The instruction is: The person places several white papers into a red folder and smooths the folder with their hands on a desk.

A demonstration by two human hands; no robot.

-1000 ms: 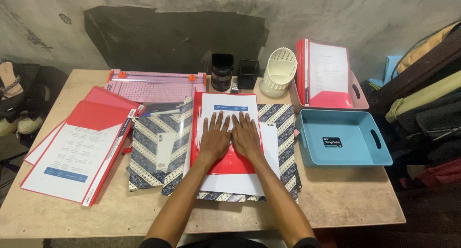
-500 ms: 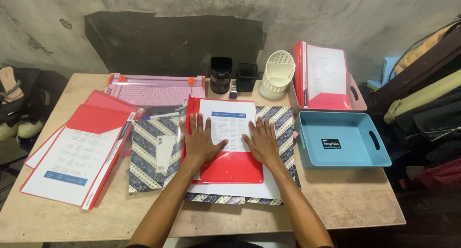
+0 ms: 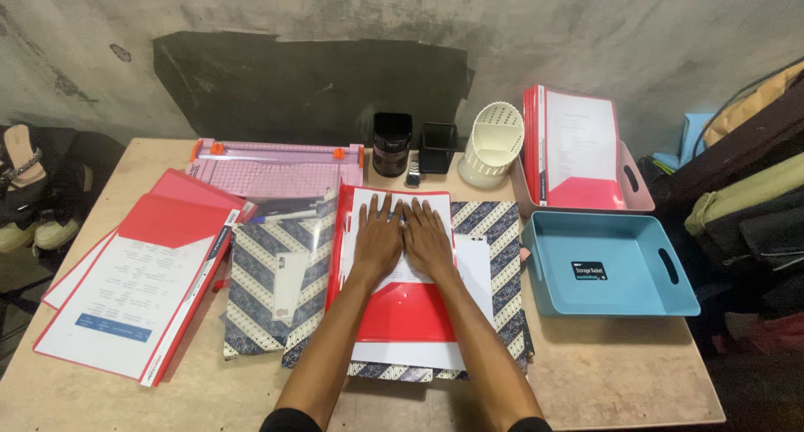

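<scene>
A red folder (image 3: 402,311) with a white printed sheet on it lies in the middle of the wooden table (image 3: 586,365). My left hand (image 3: 378,238) and my right hand (image 3: 427,238) press flat on that sheet, side by side, thumbs touching. Under the folder lie white paper (image 3: 477,269) and blue-and-white striped patterned sheets (image 3: 490,223). Neither hand grips anything.
Red folders with printed sheets (image 3: 134,273) lie at the left. A pink paper trimmer (image 3: 276,166), two black cups (image 3: 392,143), and a white perforated holder (image 3: 490,144) stand at the back. A pink tray with red folders (image 3: 578,151) and a blue basket (image 3: 611,264) sit right.
Half a second ago my hands were spread apart on the folder's left and right sides. Now they have come together at the sheet's middle, as they were a second ago.
</scene>
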